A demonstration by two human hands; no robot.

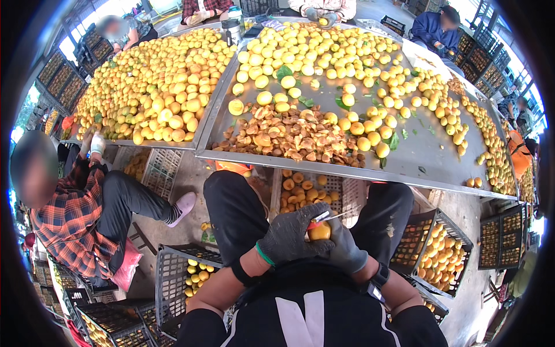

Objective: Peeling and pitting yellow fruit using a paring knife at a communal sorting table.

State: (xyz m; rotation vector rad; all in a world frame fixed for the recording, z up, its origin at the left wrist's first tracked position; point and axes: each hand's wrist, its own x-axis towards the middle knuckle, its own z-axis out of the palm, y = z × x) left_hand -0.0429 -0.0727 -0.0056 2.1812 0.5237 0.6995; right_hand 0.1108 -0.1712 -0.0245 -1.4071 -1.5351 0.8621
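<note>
Both hands, in dark work gloves, meet in front of my lap. My left hand (288,236), with a green cuff, is closed around a small knife (321,216) with some red at its handle. The knife's thin blade points right, over the other glove. A yellow-orange apricot (319,231) sits between the two hands, with my right hand (346,245) gripping it from the right. The left thumb also rests against the fruit's near side. My right fingertips are partly hidden behind the fruit and the left hand.
A metal sorting table (390,167) holds whole apricots (286,56) and a heap of brown halved pieces (286,134). Below its edge stands a crate of halved apricots (344,191). Black crates flank me left (167,286) and right (416,243). A co-worker (73,221) sits at my left.
</note>
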